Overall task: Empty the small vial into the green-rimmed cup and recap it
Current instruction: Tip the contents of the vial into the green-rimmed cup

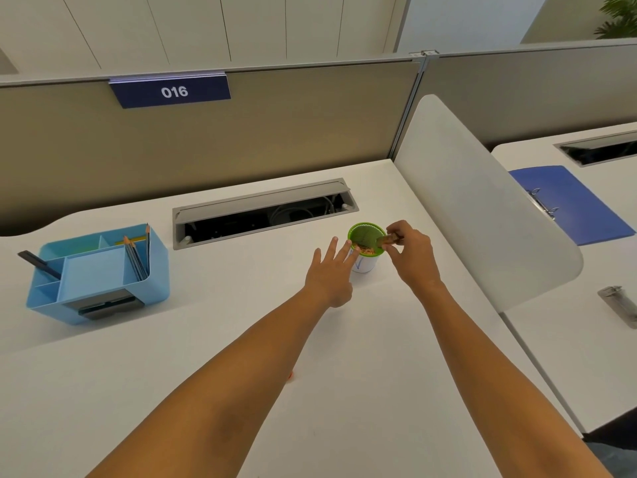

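Observation:
A small white cup with a green rim [366, 226] stands on the white desk [241, 339], right of centre. My right hand [412, 257] holds a small brown vial [388, 240] tipped on its side over the cup's right rim, mouth toward the inside. Orange-brown bits lie inside the cup near its front edge. My left hand [329, 270] rests against the cup's left side, fingers spread, fingertips touching the rim. A small orange thing [291, 375] peeks out on the desk beside my left forearm; I cannot tell whether it is the cap.
A light blue desk organiser [96, 274] with pencils stands at the left. An open cable tray [265, 212] lies behind the cup. A white divider panel [482, 208] rises at the right; beyond it lie a blue binder [568, 205] and a metal object [620, 305].

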